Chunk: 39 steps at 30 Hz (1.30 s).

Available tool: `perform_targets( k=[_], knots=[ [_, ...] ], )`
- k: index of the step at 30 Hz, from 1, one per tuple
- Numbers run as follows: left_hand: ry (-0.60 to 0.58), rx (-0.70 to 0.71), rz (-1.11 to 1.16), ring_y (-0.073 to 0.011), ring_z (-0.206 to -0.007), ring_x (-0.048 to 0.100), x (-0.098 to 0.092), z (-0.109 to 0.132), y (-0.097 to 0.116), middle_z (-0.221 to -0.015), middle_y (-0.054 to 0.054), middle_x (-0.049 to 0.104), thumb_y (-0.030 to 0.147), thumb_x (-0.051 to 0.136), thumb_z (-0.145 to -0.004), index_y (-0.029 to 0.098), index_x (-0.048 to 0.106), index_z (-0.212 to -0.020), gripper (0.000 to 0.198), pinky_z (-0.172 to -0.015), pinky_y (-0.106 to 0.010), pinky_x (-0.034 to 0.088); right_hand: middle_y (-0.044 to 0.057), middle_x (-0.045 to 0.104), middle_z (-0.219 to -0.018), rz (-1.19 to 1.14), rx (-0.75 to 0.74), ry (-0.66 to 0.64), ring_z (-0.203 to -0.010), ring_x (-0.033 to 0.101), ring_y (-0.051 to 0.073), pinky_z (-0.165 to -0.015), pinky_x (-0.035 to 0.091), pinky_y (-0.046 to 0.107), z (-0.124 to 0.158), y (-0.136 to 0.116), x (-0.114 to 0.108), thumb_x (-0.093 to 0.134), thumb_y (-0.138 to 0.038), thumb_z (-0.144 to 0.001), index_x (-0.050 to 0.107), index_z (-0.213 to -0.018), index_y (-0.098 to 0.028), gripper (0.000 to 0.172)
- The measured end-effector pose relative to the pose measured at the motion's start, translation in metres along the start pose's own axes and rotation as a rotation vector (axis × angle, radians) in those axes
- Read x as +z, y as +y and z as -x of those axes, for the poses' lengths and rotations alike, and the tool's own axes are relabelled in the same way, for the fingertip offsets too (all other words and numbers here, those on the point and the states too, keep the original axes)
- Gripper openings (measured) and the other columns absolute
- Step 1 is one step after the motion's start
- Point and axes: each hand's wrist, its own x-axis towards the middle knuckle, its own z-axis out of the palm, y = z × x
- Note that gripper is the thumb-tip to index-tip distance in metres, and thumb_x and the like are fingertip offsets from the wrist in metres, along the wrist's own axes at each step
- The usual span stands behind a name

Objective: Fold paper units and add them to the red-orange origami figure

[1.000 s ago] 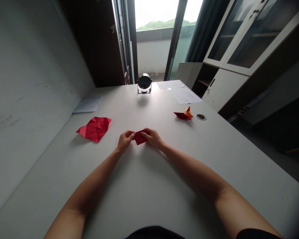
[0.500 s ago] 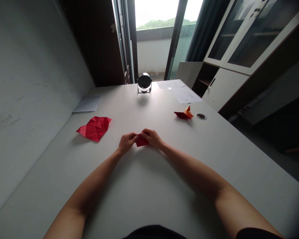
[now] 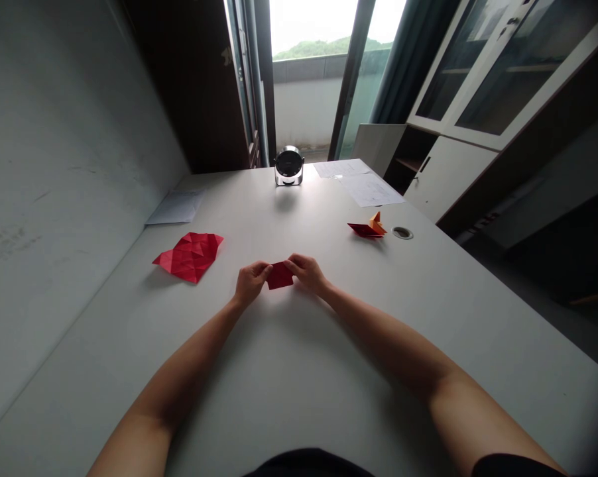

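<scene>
Flatter now than half a second ago, the red folded paper (image 3: pixel 280 275) lies on the worktop (image 3: pixel 299 384), your left hand (image 3: pixel 250 281) and right hand (image 3: pixel 306 273) pinching its sides. Mid-fold, apparently; next crease wants aligned edges.

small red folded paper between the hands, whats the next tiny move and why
Probably press it down and run a fingertip along the fold. The small red folded paper sits low over the white table, pinched at opposite edges by the left hand and the right hand, so it looks steadied for creasing.
</scene>
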Motion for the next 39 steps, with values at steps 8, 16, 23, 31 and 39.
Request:
perform_targets(
  k=[8, 16, 23, 31, 39],
  knots=[
    [-0.001, -0.090, 0.140, -0.0186, -0.067, 0.065, 0.003, -0.001, -0.003, -0.072, -0.004, 0.071, 0.044, 0.070, -0.083, 0.018, 0.075, -0.081, 0.027, -0.063, -0.027, 0.048, -0.001, 0.057, -0.068, -0.081, -0.016, 0.017, -0.063, 0.049, 0.013, -0.060, 0.042, 0.025, 0.001, -0.004, 0.001, 0.062, -0.052, -0.085, 0.063, -0.080, -0.018, 0.034],
    [-0.074, -0.026, -0.050, -0.0163, -0.066, 0.065, 0.002, -0.002, -0.011, -0.070, -0.003, 0.070, 0.045, 0.060, -0.090, 0.018, 0.074, -0.088, 0.030, -0.063, -0.025, 0.050, 0.000, 0.061, -0.076, -0.099, -0.057, 0.031, -0.068, 0.053, 0.014, -0.064, 0.046, 0.027, 0.000, 0.000, 0.003, 0.065, -0.046, -0.083, 0.060, -0.087, -0.020, 0.027],
    [-0.111, -0.024, -0.081, -0.0167, -0.068, 0.066, 0.004, -0.001, -0.012, -0.075, -0.004, 0.073, 0.045, 0.059, -0.090, 0.019, 0.075, -0.089, 0.031, -0.063, -0.025, 0.049, -0.001, 0.059, -0.074, -0.044, -0.053, 0.011, -0.066, 0.052, 0.013, -0.062, 0.044, 0.026, 0.002, -0.002, 0.003, 0.062, -0.044, -0.085, 0.059, -0.087, -0.021, 0.023],
    [-0.134, 0.003, -0.156, -0.0159, -0.065, 0.063, 0.001, 0.000, -0.006, -0.072, -0.002, 0.071, 0.046, 0.060, -0.090, 0.020, 0.076, -0.091, 0.030, -0.063, -0.024, 0.046, 0.000, 0.057, -0.073, -0.016, -0.077, 0.045, -0.067, 0.050, 0.014, -0.062, 0.043, 0.027, 0.002, -0.004, 0.004, 0.063, -0.044, -0.084, 0.056, -0.082, -0.021, 0.024],
    [-0.136, 0.027, -0.201, -0.0151, -0.063, 0.063, 0.001, 0.001, -0.004, -0.069, -0.001, 0.070, 0.044, 0.059, -0.091, 0.021, 0.075, -0.091, 0.028, -0.062, -0.024, 0.046, -0.001, 0.058, -0.072, -0.003, -0.074, 0.051, -0.066, 0.050, 0.014, -0.062, 0.043, 0.026, 0.003, -0.008, 0.003, 0.061, -0.044, -0.086, 0.055, -0.081, -0.021, 0.024]
  ],
)
